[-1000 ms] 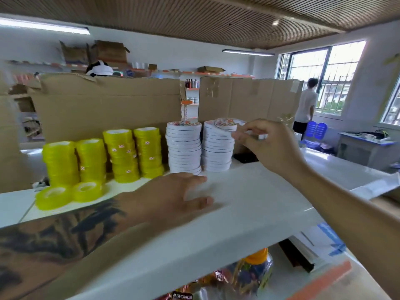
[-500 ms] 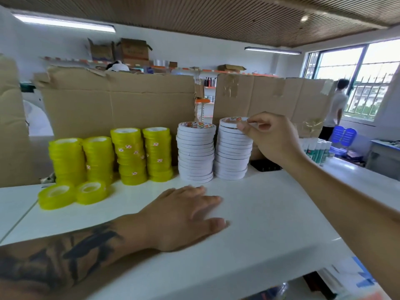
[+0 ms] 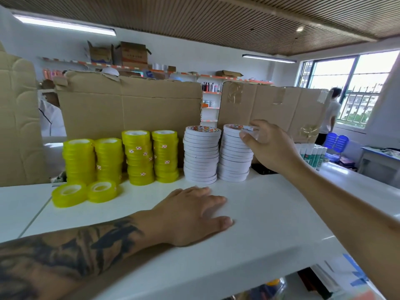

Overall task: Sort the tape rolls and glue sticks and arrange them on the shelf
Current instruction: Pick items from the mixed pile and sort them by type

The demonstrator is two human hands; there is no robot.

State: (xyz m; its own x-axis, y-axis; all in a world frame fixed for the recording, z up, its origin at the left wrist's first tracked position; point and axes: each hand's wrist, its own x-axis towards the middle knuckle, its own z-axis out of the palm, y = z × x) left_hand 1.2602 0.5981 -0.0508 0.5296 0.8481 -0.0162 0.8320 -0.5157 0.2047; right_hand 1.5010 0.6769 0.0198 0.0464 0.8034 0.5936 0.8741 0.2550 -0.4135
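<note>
Two stacks of white tape rolls stand on the white shelf (image 3: 270, 213): a left stack (image 3: 201, 154) and a right stack (image 3: 234, 154). My right hand (image 3: 268, 146) touches the top rolls of the right stack, thumb on their front edge and fingers over the top. Several stacks of yellow tape rolls (image 3: 138, 156) stand to the left, and two loose yellow rolls (image 3: 84, 192) lie flat in front of them. My left hand (image 3: 190, 215) rests flat on the shelf, holding nothing. White glue sticks (image 3: 313, 154) stand upright behind my right wrist.
Cardboard panels (image 3: 129, 113) wall the back of the shelf. A dark flat object (image 3: 259, 169) lies behind the right white stack. A lower shelf with bottles and packets shows beneath the front edge. A person (image 3: 329, 113) stands by the window at far right.
My right hand slid from pinching the top roll to spreading over the top rolls of the right white stack. The view rose slightly. My left hand stayed flat on the shelf.
</note>
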